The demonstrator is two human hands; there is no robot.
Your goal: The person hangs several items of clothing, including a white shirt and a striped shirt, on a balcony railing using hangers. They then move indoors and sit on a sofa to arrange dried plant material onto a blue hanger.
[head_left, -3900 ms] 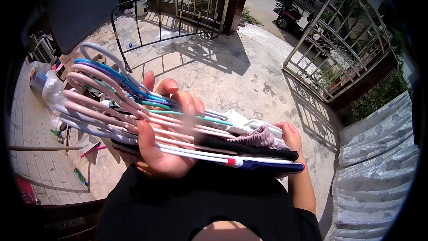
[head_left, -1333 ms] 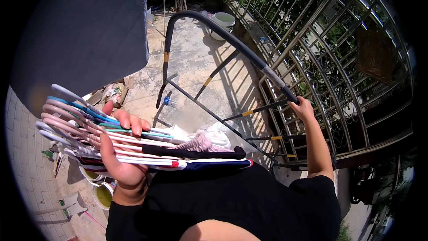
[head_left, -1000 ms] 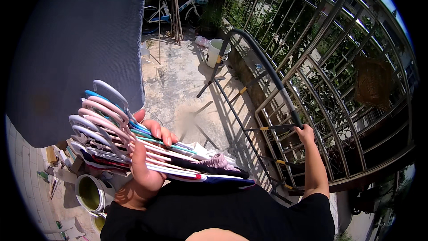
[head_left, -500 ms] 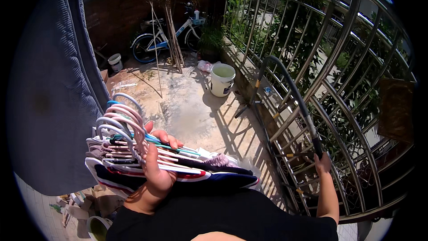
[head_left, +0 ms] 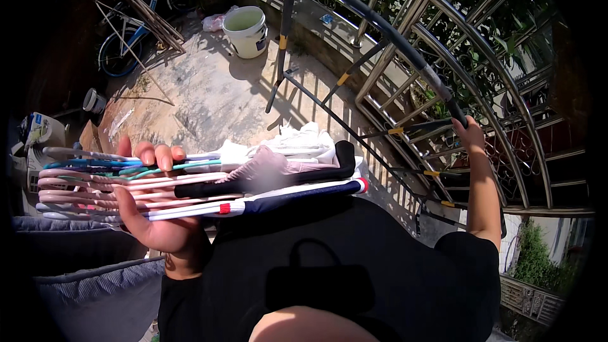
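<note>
My left hand (head_left: 155, 215) grips a thick bundle of clothes hangers (head_left: 126, 183) with garments on them, pink, white, blue and dark, held flat against my chest. The hooks point left and the clothes (head_left: 291, 158) drape to the right. My right hand (head_left: 467, 132) is stretched out to the right and closed around the dark curved tube of a folding drying rack (head_left: 380, 25), which stands tilted beside a metal railing.
A metal railing (head_left: 506, 88) with plants behind runs along the right. A white bucket (head_left: 247, 28) stands on the concrete floor ahead. A bicycle (head_left: 126, 44) and leaning poles are at the upper left. Grey fabric (head_left: 82, 266) hangs at the lower left.
My view has turned across the yard toward the railing. My right hand has kept hold of the rack's tube, and the rack has swung closer. The hanger bundle stays in my left hand.
</note>
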